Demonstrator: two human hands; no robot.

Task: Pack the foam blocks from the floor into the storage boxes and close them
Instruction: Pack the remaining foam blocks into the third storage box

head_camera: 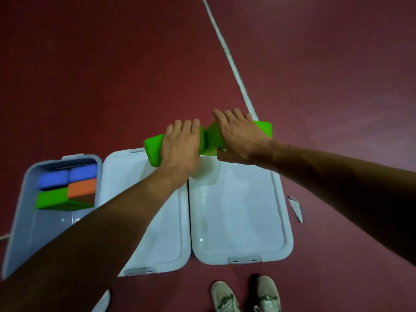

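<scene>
A dark red floor fills the view, and the middle lid, white and seen from straight above, serves as the landmark; whether a box body sits under it cannot be told. Just right of it, edge to edge, lies the right lid. Just left of it stands the open storage box, its near end hidden by the left forearm. A white line runs over the floor from beyond the middle lid's far right toward the top of the picture. Over the far ends of both lids two foam blocks appear to be held end to end, though the seam is partly covered: the left green block and the right green block. The left hand lies over the first with fingers curled round its far edge, thumb hidden. The right hand clasps the second, fingers over the top and thumb on the near side. Inside the open box lie two blue blocks, an orange block and a green block. Nearer than the middle lid, to its right, are two grey shoes, cut off below. Beyond the right lid lies a pale scrap. The dark marks on the latch are too small to read.
</scene>
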